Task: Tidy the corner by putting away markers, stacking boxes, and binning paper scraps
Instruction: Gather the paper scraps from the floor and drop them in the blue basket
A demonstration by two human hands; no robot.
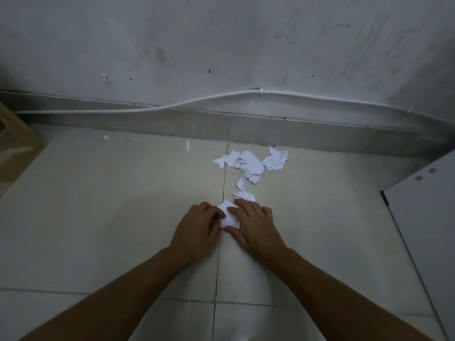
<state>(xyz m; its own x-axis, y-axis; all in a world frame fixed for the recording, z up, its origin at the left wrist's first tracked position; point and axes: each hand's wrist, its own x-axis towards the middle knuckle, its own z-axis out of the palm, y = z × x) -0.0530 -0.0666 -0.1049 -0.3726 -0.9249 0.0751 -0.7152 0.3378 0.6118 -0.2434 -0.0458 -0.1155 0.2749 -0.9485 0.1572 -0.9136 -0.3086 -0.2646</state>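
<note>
Pale tiled floor (pixel 110 205), torn paper scraps (pixel 251 163) scattered near skirting

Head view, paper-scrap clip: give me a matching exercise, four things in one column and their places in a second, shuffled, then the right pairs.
Things
1. crumpled paper wad
2. loose torn paper scraps
3. white cable
4. beige container

Places
A. runs along the wall above the baseboard
B. at the left edge of the view
C. between the left hand and the right hand
D. on the floor tiles near the baseboard, beyond the hands

Pairs: 1-C, 2-D, 3-A, 4-B
</note>
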